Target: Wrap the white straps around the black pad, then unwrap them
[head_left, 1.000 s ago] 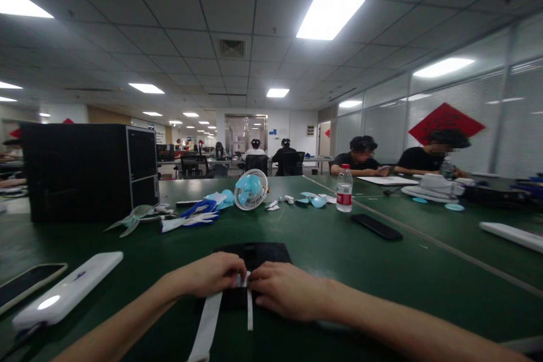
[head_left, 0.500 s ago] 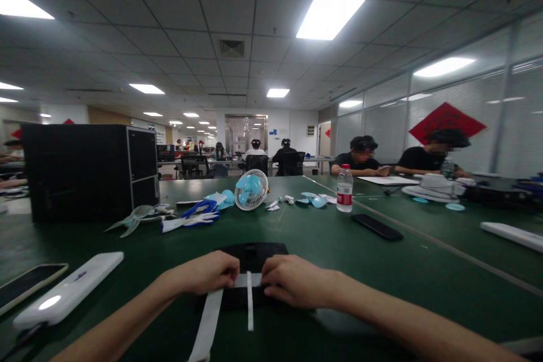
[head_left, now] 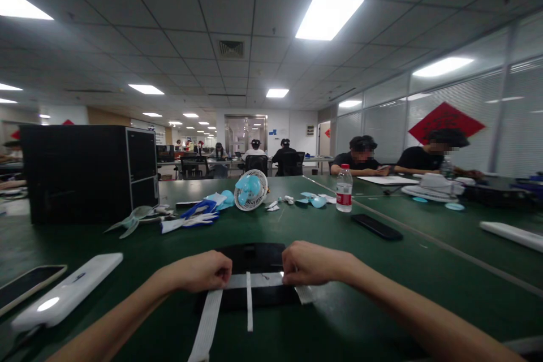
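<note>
A flat black piece (head_left: 254,296) lies on the green table before me, with a white ribbed band (head_left: 271,279) running across it. The band's left length (head_left: 205,325) hangs toward me, and a short end (head_left: 304,294) shows at the right. My left hand (head_left: 214,270) is closed on the band at the piece's left side. At the right side, my right hand (head_left: 307,263) has its fingers pinched on the same band. Between the hands, a narrow white strip (head_left: 249,305) crosses the band and points toward me. My fingertips are partly hidden.
Beyond my hands are a small fan (head_left: 251,189), blue-and-white gloves (head_left: 197,216), a water bottle (head_left: 344,189) and a black phone (head_left: 376,227). On the left are a black computer case (head_left: 80,172) and a white device (head_left: 70,291). Two people sit at the right.
My right hand has moved right along the band, baring more of it and the short end. My left hand has shifted slightly left. The black piece has stayed in place.
</note>
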Available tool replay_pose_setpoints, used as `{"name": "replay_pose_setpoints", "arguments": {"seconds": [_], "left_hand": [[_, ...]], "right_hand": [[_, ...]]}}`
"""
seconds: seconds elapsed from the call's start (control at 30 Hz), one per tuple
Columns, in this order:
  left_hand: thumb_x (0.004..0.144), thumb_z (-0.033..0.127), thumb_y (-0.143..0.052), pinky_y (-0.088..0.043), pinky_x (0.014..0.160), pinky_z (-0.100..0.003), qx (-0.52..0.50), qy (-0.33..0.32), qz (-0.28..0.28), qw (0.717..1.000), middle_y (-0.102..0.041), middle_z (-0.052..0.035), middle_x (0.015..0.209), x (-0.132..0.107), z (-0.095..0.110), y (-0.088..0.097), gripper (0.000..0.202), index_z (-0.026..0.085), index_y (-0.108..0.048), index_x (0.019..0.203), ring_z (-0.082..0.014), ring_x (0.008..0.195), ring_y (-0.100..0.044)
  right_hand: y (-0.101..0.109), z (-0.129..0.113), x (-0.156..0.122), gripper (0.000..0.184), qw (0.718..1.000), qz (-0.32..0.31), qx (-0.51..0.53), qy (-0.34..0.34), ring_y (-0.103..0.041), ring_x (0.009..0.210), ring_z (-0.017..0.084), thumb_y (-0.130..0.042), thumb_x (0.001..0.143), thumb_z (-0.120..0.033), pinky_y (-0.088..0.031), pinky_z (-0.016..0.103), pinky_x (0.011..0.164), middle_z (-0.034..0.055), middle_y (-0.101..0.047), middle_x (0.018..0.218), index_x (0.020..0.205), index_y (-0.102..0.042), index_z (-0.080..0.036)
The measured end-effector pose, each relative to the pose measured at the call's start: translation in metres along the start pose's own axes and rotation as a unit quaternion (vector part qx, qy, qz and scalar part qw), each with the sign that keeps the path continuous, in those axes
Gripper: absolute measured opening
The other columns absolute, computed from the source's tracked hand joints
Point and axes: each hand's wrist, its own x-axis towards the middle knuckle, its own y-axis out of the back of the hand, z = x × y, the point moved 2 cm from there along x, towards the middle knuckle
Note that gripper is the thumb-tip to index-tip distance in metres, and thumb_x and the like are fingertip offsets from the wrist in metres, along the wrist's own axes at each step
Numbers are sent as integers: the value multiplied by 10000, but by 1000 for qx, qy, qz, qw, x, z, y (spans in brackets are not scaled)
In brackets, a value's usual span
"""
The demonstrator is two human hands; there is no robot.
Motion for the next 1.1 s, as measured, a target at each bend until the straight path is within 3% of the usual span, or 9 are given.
{"name": "replay_pose_setpoints", "arguments": {"seconds": [0.23, 0.4, 0.63, 0.77, 0.9, 1.1], "left_hand": [[789, 331, -566, -454, 688, -259, -45, 4, 2, 999, -643, 1, 982, 4, -9, -1, 170, 243, -641, 915, -175, 868, -600], [848, 369, -480, -459, 695, -265, -48, 31, 97, 994, -642, -18, 963, 9, -24, 5, 223, 219, -631, 917, -164, 831, -603], [845, 331, -459, -464, 775, -313, 71, 117, 179, 974, -632, -59, 1037, 16, -65, 8, 239, 211, -629, 963, -205, 932, -592], [807, 336, -505, -463, 796, -333, 116, 135, 173, 969, -638, -78, 1048, 18, -85, 6, 264, 203, -637, 991, -228, 954, -594], [791, 352, -519, -464, 807, -331, 121, 158, 159, 967, -641, -94, 1084, 16, -96, 6, 300, 202, -643, 1019, -243, 989, -596], [776, 373, -531, -474, 805, -334, 110, 173, 127, 970, -644, -94, 1103, 10, -95, 6, 326, 205, -644, 1032, -249, 998, -600]], "right_hand": [[-1, 4, 1, 270, 999, 27, 30, -10, -594, 694, 108, -546, 867, -361, -431, 213, 647, 25, -683, 851, 863, -725, -158], [8, 0, 8, 224, 994, 96, 42, -38, -616, 809, 142, -556, 856, -286, -455, 244, 717, 40, -678, 979, 974, -711, -176], [5, 4, 48, 367, 994, 102, -11, -36, -599, 955, 214, -617, 806, -288, -466, 307, 794, 91, -641, 1090, 1149, -643, -160], [9, -5, 73, 381, 995, 86, -35, -39, -602, 978, 228, -598, 812, -252, -471, 306, 801, 122, -635, 1119, 1171, -627, -127], [8, -10, 90, 332, 995, 38, -45, -83, -623, 945, 227, -596, 813, -234, -477, 286, 744, 115, -668, 1076, 1123, -655, -129], [-5, 19, 97, 265, 993, 74, -63, -69, -638, 850, 189, -608, 804, -291, -444, 234, 681, 71, -704, 962, 1018, -698, -162]]}}
